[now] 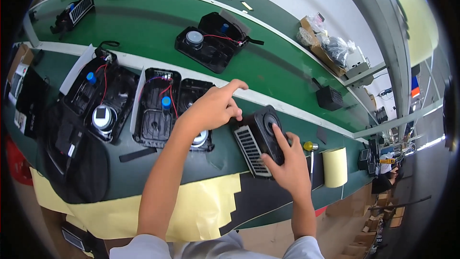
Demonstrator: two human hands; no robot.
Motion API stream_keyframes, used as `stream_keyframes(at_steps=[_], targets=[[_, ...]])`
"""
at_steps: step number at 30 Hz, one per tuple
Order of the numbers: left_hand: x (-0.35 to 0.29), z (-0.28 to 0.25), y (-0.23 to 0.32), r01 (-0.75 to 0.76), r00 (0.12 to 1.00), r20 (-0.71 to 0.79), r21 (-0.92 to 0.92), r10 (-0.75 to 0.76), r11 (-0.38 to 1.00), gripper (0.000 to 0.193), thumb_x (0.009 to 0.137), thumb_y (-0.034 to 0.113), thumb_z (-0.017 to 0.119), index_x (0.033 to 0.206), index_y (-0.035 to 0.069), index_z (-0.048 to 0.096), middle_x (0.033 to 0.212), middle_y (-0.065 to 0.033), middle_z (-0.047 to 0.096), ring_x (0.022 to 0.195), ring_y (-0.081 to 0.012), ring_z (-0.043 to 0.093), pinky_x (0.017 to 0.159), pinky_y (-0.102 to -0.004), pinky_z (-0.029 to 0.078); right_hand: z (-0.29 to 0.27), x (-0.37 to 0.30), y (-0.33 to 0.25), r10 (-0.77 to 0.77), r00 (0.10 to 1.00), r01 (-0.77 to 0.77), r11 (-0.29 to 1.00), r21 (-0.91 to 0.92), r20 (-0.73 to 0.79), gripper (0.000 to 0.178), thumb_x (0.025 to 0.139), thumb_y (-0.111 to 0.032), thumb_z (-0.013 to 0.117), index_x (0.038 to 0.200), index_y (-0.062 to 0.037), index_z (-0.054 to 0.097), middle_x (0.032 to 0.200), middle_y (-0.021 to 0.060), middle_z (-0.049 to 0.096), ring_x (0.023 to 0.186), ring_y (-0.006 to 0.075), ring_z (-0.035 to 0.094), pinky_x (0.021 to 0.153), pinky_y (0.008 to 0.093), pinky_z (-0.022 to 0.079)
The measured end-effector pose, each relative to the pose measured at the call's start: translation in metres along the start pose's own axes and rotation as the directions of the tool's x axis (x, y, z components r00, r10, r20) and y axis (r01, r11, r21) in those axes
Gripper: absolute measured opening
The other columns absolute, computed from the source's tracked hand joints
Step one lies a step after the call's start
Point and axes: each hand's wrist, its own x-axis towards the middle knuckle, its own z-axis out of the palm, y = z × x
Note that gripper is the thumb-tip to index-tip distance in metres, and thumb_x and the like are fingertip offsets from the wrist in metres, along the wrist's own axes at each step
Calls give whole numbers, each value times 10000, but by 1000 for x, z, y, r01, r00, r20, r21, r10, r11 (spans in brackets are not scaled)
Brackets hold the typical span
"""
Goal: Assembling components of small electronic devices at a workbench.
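Note:
A closed black speaker box (267, 127) with a striped solar panel along its side stands tilted on the bench. My right hand (291, 168) grips its top, thumb near the panel edge and forefinger on the round speaker face. To its left, my left hand (213, 107) is held above an opened speaker case (155, 103), index finger stretched out and nothing in it. That case shows red wires and a blue cylinder; its other half is partly hidden under my left forearm. Another opened case (103, 96) lies further left, with a silver-backed round speaker.
A yellow-handled screwdriver (310, 147) and a roll of yellow sheet (334, 168) lie right. Yellow paper (191, 206) covers the front edge, and a black cloth bag (72, 163) sits left. On the green surface behind a white rail are another opened case (206, 48) and a black box (329, 98).

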Motion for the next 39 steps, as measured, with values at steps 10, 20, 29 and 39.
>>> stream_keyframes(at_steps=[10,20,29,39], targets=[[-19,43,20,116,924,-379,163,-47,980,260,970,216,540,1007,-1,677,859,-213,706,776,-374,693,698,-412,537,0,-21,-26,-44,997,31,980,-195,-63,888,701,-536,789,1468,-221,471,1288,339,426,1115,457,468,914,520,380],[-42,49,23,32,988,-128,705,83,708,246,843,127,658,1079,56,661,1068,-118,692,1083,-313,624,924,-439,444,-21,-8,16,-117,991,115,992,-46,-57,880,669,-512,826,1456,-330,475,1322,282,426,1077,411,477,901,485,391],[-13,50,7,-232,968,115,740,221,632,44,793,107,594,808,74,619,815,-80,636,882,-232,619,850,-360,444,-22,-9,25,-116,989,115,993,-22,-94,843,674,-517,821,1428,-290,521,1328,260,448,1095,409,480,939,493,386],[-7,54,-3,-164,984,57,670,170,724,63,766,75,633,821,72,600,825,-85,639,902,-259,607,821,-385,450,-30,2,26,-121,992,116,987,-108,-44,850,667,-526,818,1432,-345,496,1326,246,442,1086,401,494,899,488,412]])
